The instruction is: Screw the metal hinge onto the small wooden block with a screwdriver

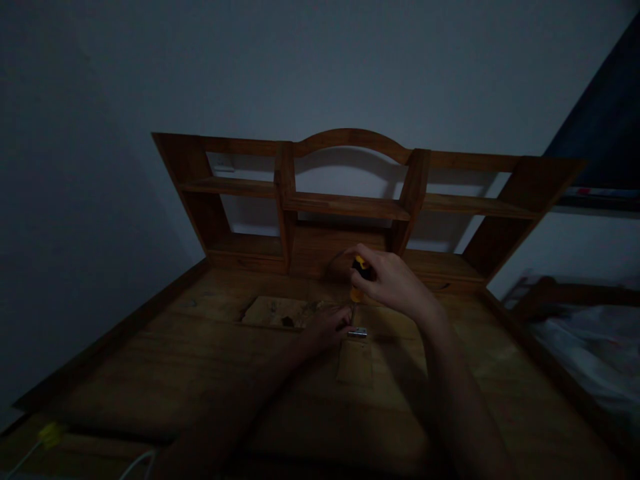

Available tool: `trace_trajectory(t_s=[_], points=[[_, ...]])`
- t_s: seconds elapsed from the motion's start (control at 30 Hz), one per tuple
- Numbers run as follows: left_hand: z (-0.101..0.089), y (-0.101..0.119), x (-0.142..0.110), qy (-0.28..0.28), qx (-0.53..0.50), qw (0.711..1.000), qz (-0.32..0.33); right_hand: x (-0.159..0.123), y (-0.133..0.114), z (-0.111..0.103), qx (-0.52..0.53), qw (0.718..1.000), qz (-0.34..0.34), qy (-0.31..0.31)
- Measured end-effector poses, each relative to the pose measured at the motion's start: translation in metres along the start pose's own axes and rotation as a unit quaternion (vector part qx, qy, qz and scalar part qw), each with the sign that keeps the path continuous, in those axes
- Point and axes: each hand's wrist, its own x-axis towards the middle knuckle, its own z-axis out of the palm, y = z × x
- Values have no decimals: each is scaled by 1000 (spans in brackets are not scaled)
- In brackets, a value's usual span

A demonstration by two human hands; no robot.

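Observation:
My right hand point(393, 283) is wrapped round the black and yellow handle of a screwdriver point(359, 277) held upright, its tip pointing down at a small metal hinge point(357, 332). The hinge sits at the top edge of a small flat wooden piece point(355, 363) lying on the wooden desk top point(200, 360). My left hand point(327, 328) rests on the desk just left of the hinge, its fingers curled together against the screwdriver's shaft; what they pinch is too dark to make out.
A wooden shelf unit point(345, 203) with an arched top stands at the back of the desk against a pale wall. A lighter wooden board point(277, 312) lies left of my hands. A bed with white bedding point(590, 347) is at right. White cables point(145, 460) lie at bottom left.

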Motion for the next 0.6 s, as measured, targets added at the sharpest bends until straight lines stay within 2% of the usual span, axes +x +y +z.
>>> trace_trajectory(t_s=[0.17, 0.27, 0.33, 0.4, 0.43, 0.5, 0.53, 0.57, 0.6], points=[[3, 2, 0, -16, -1, 1000, -3, 1, 0, 5, -105, 993, 43, 27], [-2, -1, -2, 6, 33, 999, 7, 2, 0, 4, -100, 994, 30, 24], [-16, -2, -2, 73, 57, 996, 9, 1, 1, 3, -74, 997, 17, 20], [-38, 6, -4, 203, 52, 978, -3, 1, 2, 3, -64, 997, 23, 20], [-50, 14, -5, 289, 32, 957, -15, 2, 3, 3, -72, 997, 33, 22], [-70, 43, -8, 467, -32, 883, -29, 2, 4, 2, -103, 993, 55, 29], [-76, 62, -12, 509, -73, 857, -38, 2, 4, 2, -116, 991, 59, 32], [-78, 82, -16, 496, -114, 860, -30, 2, 4, 2, -122, 990, 56, 33], [-78, 103, -22, 457, -139, 879, -6, 2, 5, 1, -120, 991, 49, 32]])
